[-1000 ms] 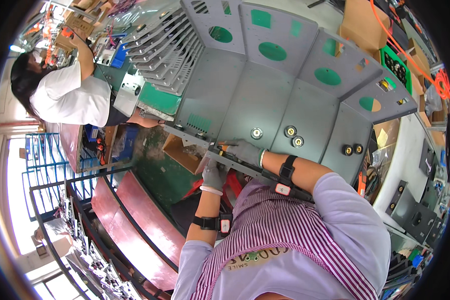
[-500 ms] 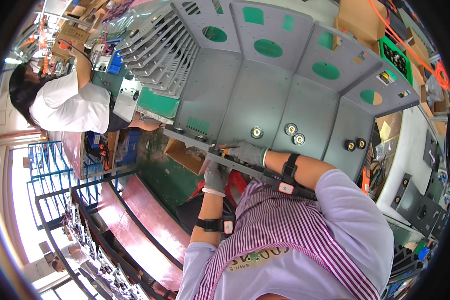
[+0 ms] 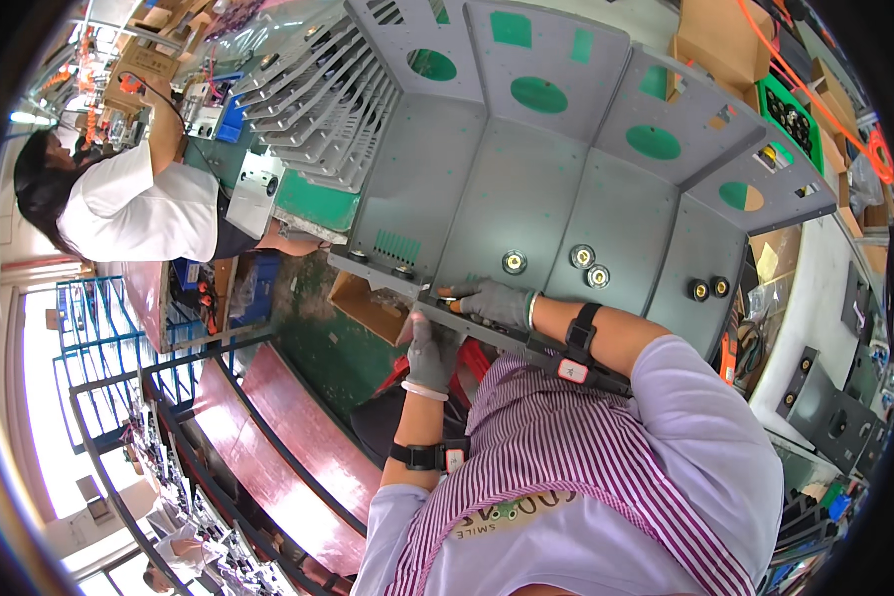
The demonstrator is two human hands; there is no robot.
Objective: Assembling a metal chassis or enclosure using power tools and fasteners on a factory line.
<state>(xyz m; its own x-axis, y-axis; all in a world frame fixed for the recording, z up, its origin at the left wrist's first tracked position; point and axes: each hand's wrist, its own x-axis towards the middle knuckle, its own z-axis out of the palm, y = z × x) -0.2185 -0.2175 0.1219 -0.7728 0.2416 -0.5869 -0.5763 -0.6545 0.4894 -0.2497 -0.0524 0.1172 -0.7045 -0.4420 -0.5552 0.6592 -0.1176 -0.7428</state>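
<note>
Several grey sheet-metal panels point(image 3: 512, 189) stand side by side, with upright backs cut by holes and a low front flange. My right hand point(image 3: 499, 304), in a grey glove, reaches over the flange onto a panel's inner side. Its fingers are bent together near a small orange-brown piece at the flange; what they pinch is mostly hidden. Outside the same flange point(image 3: 467, 324), my gloved left hand point(image 3: 430, 360) presses up from below, thumb raised at the edge and other fingers curled partly out of sight. Round black feet with brass-coloured centres point(image 3: 514, 261) sit on the panels.
Finned metal parts point(image 3: 318, 109) stack at the left on a green-topped bench point(image 3: 313, 207). An open cardboard box point(image 3: 368, 306) lies below the panels. A co-worker in a white shirt point(image 3: 139, 204) works at the far left. A green bin point(image 3: 790, 124) of black parts stands at the right.
My left hand has shifted slightly, and its thumb now shows at the flange edge. My right hand stays at the flange. The whole view has moved a little.
</note>
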